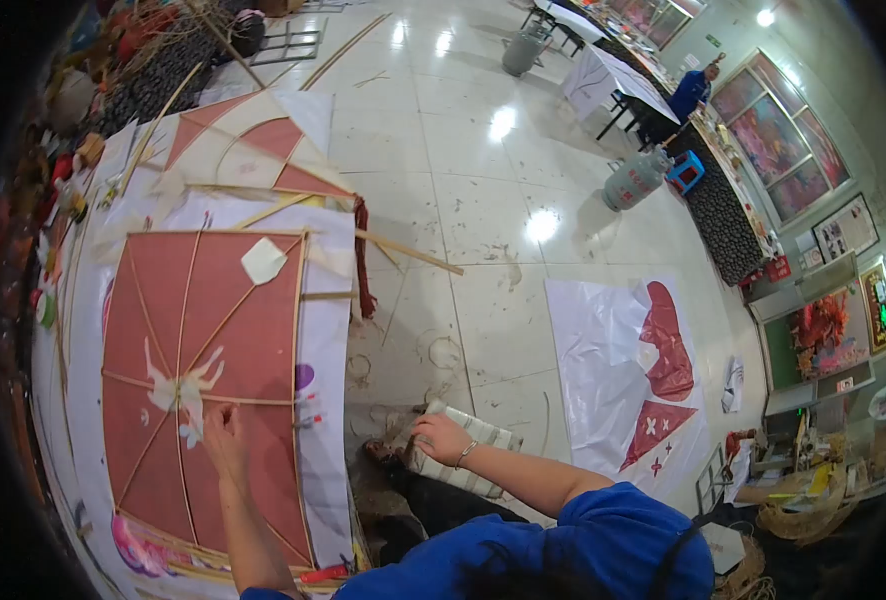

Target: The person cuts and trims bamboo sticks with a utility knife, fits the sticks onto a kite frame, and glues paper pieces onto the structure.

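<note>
A dark red panel framed with thin bamboo strips lies flat at my left, like a kite section. Strips cross near its middle, over a pale cut-out shape. My left hand is over the panel just below the horizontal strip, its fingers pinched together; whatever is between them is too small to tell. A white paper patch lies near the panel's upper right corner. My right hand rests with curled fingers by a white striped block; what it holds, if anything, is hidden.
Another red-and-white framed piece lies beyond the panel. A red-handled tool is at the panel's near edge. White sheeting with red cut-outs lies on the floor to the right. Gas cylinders and a person in blue are farther off.
</note>
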Demonstrator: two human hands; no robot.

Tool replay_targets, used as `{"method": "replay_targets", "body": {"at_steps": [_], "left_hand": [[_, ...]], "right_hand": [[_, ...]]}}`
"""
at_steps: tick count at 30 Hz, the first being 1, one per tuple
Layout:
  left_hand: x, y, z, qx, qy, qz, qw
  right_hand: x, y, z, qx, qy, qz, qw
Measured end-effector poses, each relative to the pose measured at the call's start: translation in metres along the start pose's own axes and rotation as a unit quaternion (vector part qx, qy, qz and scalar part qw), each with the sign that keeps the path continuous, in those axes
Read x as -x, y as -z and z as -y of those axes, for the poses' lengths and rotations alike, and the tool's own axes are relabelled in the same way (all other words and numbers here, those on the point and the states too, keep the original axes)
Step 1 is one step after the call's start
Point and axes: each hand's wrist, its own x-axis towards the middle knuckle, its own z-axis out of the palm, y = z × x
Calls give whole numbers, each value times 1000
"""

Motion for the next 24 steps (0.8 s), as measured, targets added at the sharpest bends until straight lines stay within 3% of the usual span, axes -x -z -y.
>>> {"method": "replay_targets", "body": {"at_steps": [2, 5, 9, 11, 14, 17, 18, 19, 20, 21, 22, 24], "left_hand": [[-46, -19, -1, -22, -56, 33, 998], [-118, -67, 14, -99, -186, -1, 978], [-207, -111, -8, -104, -223, 26, 969], [-238, -128, -26, -94, -183, 51, 977], [-282, -159, -29, -117, -214, 56, 968], [-306, -186, -35, -130, -223, 65, 964], [-312, -192, -32, -155, -289, 46, 943], [-313, -199, -33, -132, -266, 51, 953], [-318, -203, -30, -133, -285, 47, 948], [-320, -207, -30, -141, -310, 31, 940], [-326, -213, -29, -143, -332, 18, 932], [-324, -219, -29, -133, -343, 18, 930]], "right_hand": [[-9, 10, -10, -5, -25, 6, 1000], [-18, 2, -34, -4, -64, -23, 998], [-46, 5, -38, -23, -77, 0, 997], [-67, -5, -47, -29, -71, -46, 996], [-105, -13, -56, -47, -66, -91, 993], [-163, 5, -62, -74, -77, -129, 986], [-182, 14, -64, -43, -31, -173, 983], [-205, 21, -65, -104, -119, -151, 976], [-229, 38, -60, -148, -78, -198, 966], [-252, 49, -57, -182, -95, -217, 954], [-274, 55, -62, -145, -42, -256, 955], [-313, 72, -51, -191, -67, -257, 945]]}}
